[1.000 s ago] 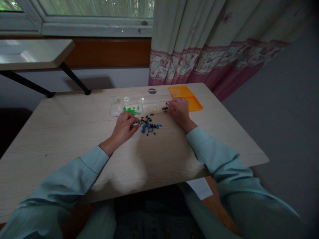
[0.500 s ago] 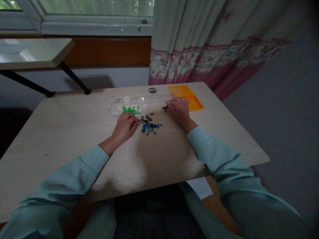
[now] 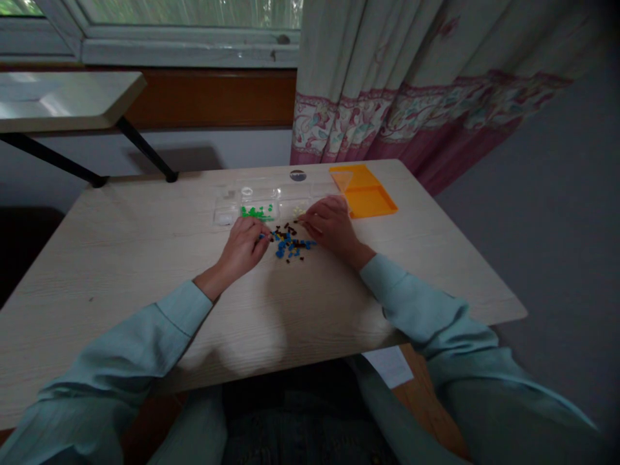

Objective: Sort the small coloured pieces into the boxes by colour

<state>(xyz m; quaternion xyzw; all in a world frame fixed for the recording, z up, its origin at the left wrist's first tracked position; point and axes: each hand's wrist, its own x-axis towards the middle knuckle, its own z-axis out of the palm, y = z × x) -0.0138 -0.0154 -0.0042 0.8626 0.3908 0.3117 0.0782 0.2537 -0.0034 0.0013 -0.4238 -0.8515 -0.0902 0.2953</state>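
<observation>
Blue and brown pieces (image 3: 282,249) lie heaped on the table (image 3: 334,303), axes at mixed angles, between the hands. Left hand (image 3: 245,245): fingers narrowed at heap's left edge. Right hand (image 3: 334,226): narrowed at its far right. Cannot tell whether either holds a piece. Beyond, clear box (image 3: 224,217) contains green pieces (image 3: 256,212); orange tray (image 3: 372,201) far right.

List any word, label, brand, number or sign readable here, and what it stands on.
No text can be read.
Dark oval near the far edge of the table: any lettering too small and blurred.
White sheet below the near edge: any print too faint.
</observation>
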